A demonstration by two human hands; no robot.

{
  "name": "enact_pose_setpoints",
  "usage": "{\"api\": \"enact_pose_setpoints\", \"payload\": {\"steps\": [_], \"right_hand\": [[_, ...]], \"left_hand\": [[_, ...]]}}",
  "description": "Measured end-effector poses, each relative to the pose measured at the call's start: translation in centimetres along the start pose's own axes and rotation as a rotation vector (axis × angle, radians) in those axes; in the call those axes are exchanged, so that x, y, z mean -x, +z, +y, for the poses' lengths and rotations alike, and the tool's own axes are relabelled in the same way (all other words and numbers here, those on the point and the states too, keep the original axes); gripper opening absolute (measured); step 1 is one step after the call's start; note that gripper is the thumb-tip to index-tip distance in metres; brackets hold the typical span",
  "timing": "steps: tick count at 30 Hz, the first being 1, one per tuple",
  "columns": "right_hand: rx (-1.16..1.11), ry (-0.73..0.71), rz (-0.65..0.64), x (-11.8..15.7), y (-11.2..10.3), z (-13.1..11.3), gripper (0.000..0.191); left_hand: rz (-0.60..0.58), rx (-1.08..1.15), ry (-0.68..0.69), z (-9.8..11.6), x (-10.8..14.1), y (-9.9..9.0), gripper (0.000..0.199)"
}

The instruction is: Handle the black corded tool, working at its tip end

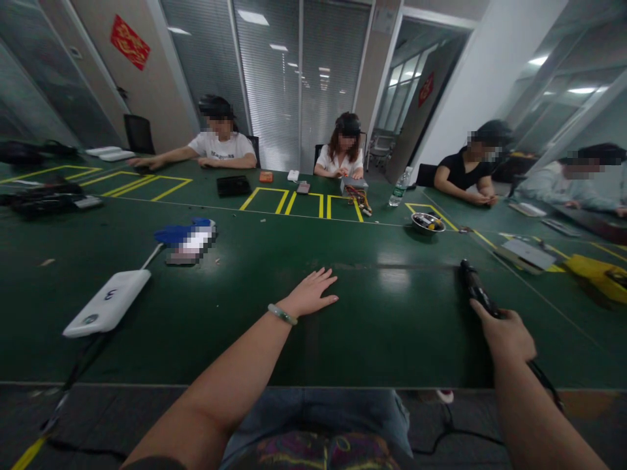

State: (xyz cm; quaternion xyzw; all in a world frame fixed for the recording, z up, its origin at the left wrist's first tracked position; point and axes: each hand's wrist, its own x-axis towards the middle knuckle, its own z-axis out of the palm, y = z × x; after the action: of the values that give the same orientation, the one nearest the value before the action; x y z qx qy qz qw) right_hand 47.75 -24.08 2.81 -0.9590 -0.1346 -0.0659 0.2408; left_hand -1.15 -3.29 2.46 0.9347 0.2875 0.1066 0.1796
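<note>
- Head view, and the right hand (507, 336) has its fingers wrapped round a black handheld tool (477, 292); should that grip slacken, the tool could drop or roll across the green table (392, 349).
- Eyes on the dark cord (547, 385), five o'clock of that hand! If it joins the tool, which I can't tell, a snag on the table's edge might jerk the tip aside.
- Too wide a swing towards eleven o'clock, and the tip could clip the metal bowl (416, 228).
- Over to the left hand (311, 292): palm down, fingers spread, nothing held.
- The tool sits at its three o'clock, well apart, and juts from the right hand towards eleven.
</note>
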Motion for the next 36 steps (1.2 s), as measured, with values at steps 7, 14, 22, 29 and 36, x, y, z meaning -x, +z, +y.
{"api": "enact_pose_setpoints", "payload": {"steps": [7,14,22,29,36], "right_hand": [[0.017,-0.327,-0.187,6.2,0.3,-5.6,0.083],[-0.154,-0.882,-0.432,17.9,2.5,-15.5,0.060],[-0.361,-1.356,-0.595,26.2,6.5,-24.5,0.057],[-0.419,-1.436,-0.441,25.5,3.2,-21.5,0.052],[-0.246,-1.365,-0.349,23.6,1.1,-13.6,0.040]], "left_hand": [[0.031,0.037,-0.029,0.6,0.1,-0.5,0.073],[0.201,-0.061,0.119,3.0,0.3,-2.1,0.081],[0.231,-0.173,0.037,2.8,0.2,-1.8,0.087],[0.301,-0.166,-0.009,2.0,0.1,-1.5,0.070],[0.288,-0.159,-0.037,2.1,-0.1,-1.4,0.046]]}}
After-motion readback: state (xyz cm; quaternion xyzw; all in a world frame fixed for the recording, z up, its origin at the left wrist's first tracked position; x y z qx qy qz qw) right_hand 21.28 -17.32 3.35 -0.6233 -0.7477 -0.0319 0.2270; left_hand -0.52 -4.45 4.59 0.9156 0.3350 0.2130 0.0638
